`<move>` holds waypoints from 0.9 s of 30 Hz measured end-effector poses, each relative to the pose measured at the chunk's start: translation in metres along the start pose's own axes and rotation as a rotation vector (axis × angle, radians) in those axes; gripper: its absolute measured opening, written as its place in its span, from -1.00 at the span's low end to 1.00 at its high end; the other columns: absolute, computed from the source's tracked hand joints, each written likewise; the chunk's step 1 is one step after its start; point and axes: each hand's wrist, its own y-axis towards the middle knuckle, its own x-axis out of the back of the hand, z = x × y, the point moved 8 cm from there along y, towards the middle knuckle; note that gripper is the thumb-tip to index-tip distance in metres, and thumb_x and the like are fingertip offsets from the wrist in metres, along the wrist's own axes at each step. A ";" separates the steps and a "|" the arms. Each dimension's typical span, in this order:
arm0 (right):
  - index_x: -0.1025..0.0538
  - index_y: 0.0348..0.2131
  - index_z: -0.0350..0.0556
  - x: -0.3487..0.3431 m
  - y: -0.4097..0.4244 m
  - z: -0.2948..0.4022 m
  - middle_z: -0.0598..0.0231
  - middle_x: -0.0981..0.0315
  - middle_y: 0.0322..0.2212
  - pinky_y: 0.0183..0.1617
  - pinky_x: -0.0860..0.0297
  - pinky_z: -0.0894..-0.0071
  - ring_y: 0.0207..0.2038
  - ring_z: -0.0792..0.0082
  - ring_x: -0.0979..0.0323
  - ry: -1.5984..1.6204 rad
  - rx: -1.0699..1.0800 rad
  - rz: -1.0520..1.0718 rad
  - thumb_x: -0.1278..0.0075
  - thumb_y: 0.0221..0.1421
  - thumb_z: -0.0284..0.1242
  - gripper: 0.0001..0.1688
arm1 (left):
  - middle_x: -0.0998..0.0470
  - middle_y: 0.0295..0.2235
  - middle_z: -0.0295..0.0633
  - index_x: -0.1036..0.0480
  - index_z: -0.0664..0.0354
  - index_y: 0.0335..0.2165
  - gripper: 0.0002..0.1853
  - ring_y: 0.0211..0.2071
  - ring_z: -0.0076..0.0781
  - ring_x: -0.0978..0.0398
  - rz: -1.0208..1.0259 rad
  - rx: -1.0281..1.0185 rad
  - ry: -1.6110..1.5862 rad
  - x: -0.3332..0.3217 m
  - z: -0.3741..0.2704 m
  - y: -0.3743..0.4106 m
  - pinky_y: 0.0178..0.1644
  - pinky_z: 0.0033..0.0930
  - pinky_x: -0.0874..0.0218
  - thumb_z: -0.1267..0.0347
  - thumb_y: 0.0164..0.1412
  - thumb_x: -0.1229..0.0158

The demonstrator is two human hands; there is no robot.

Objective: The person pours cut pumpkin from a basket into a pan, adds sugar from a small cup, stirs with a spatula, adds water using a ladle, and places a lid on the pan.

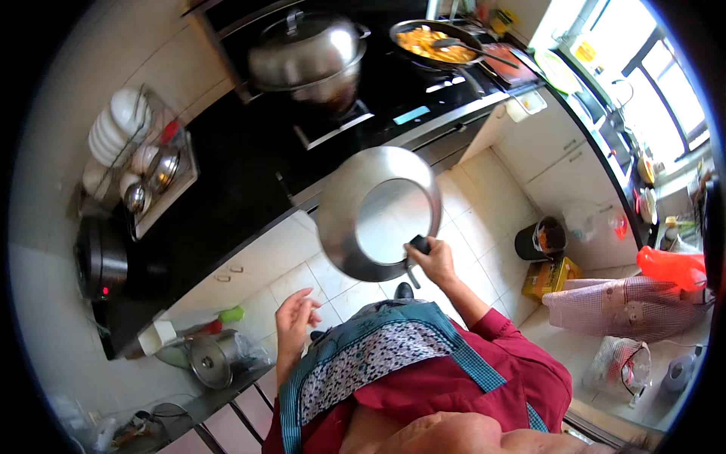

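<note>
My right hand (437,260) grips the black handle of a large steel pan lid (346,221) with a round glass middle. The lid is held tilted in front of me, over the tiled floor and near the counter's front edge. My left hand (296,316) is empty, fingers apart and slightly curled, below and left of the lid. Beyond the lid on the black hob stand a big steel pot (309,62) with its domed lid on and a frying pan (437,63). Yellow-orange food pieces (422,42) fill the pan, and a dark spatula (454,43) rests in it.
A dish rack (190,164) with bowls and a rice cooker (102,258) stand on the left counter (227,187). At right are a bin (536,241), a yellow box (550,278) and a checked cloth (618,306). A lidded steel pot (211,360) sits at lower left.
</note>
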 end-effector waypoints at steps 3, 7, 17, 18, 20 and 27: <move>-0.51 -0.59 -0.24 0.104 0.025 -0.037 0.44 -0.33 -0.75 -0.58 -0.20 0.50 -0.64 0.67 -0.22 0.002 0.014 -0.225 -0.18 -0.05 -0.29 -0.66 | -0.52 -0.41 -0.20 -0.38 0.30 -0.08 -0.70 -0.56 -0.64 -0.41 0.209 -0.061 0.062 -0.101 -0.033 0.053 -0.50 -0.64 -0.23 0.44 0.22 -0.01; -0.55 -0.52 -0.20 0.206 0.032 -0.072 0.33 -0.51 -0.65 -0.43 -0.32 0.50 -0.57 0.58 -0.42 0.077 -0.110 -0.427 -0.13 0.00 -0.28 -0.69 | -0.52 -0.41 -0.22 -0.39 0.29 -0.09 -0.71 -0.56 -0.67 -0.40 0.377 -0.130 0.152 -0.186 -0.067 0.108 -0.51 -0.65 -0.22 0.44 0.21 -0.01; -0.48 -0.59 -0.22 0.347 0.055 -0.149 0.60 -0.27 -0.68 -0.54 -0.13 0.63 -0.61 0.74 -0.15 0.280 -0.245 -0.820 -0.18 -0.01 -0.38 -0.72 | -0.53 -0.45 -0.26 -0.41 0.29 -0.11 -0.72 -0.55 -0.70 -0.40 0.693 -0.380 0.297 -0.355 -0.176 0.236 -0.46 -0.67 -0.28 0.43 0.20 -0.03; -0.47 -0.60 -0.21 0.357 0.058 -0.158 0.61 -0.25 -0.68 -0.58 -0.08 0.63 -0.63 0.75 -0.12 0.272 -0.227 -0.859 -0.18 -0.01 -0.38 -0.71 | -0.52 -0.45 -0.26 -0.41 0.29 -0.11 -0.72 -0.54 -0.70 -0.40 0.731 -0.374 0.311 -0.372 -0.186 0.248 -0.46 -0.67 -0.28 0.43 0.20 -0.03; -0.47 -0.61 -0.18 0.374 0.066 -0.154 0.61 -0.24 -0.69 -0.60 -0.05 0.63 -0.64 0.75 -0.09 0.255 -0.277 -0.892 -0.18 0.00 -0.38 -0.72 | -0.52 -0.45 -0.26 -0.42 0.29 -0.12 -0.72 -0.53 -0.69 -0.41 0.792 -0.365 0.338 -0.404 -0.207 0.274 -0.46 -0.67 -0.29 0.43 0.20 -0.02; -0.40 -0.62 -0.07 0.419 0.127 -0.124 0.59 -0.21 -0.76 -0.71 0.04 0.72 -0.76 0.78 -0.09 0.422 -0.220 -0.939 -0.13 0.05 -0.38 -0.72 | -0.52 -0.44 -0.12 -0.43 0.33 -0.15 -0.64 -0.53 -0.40 -0.48 0.795 -0.859 0.750 -0.550 -0.262 0.379 -0.38 -0.43 -0.32 0.38 0.06 -0.14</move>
